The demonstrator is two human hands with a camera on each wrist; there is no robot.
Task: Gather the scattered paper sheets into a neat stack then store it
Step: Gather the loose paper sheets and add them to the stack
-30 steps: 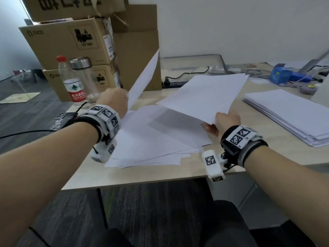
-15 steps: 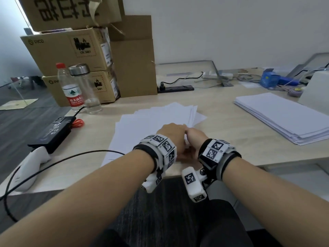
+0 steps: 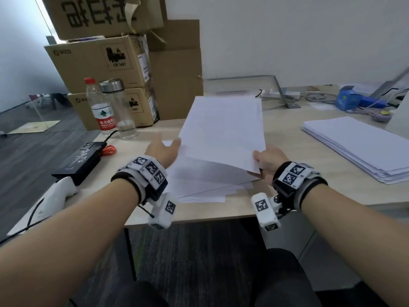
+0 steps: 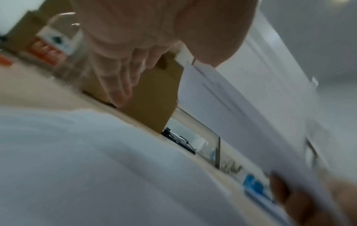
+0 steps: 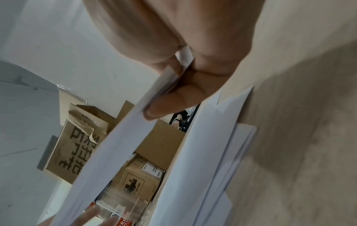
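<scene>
A: Where are the sheets (image 3: 223, 129)?
B: The right hand (image 3: 269, 161) is pinching their near corner, lifting them above the pile (image 3: 199, 185) lying on the bench (image 3: 287, 191).
A: The left hand (image 3: 163, 149)?
B: Spread loose, thumb touching their left edge.

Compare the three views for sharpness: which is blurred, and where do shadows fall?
Head view: sharp, the raised sheets shading the papers on the desk. Left wrist view: heavily smeared, left hand soft. Right wrist view: right hand's fingers clear, desk shadowed.
</scene>
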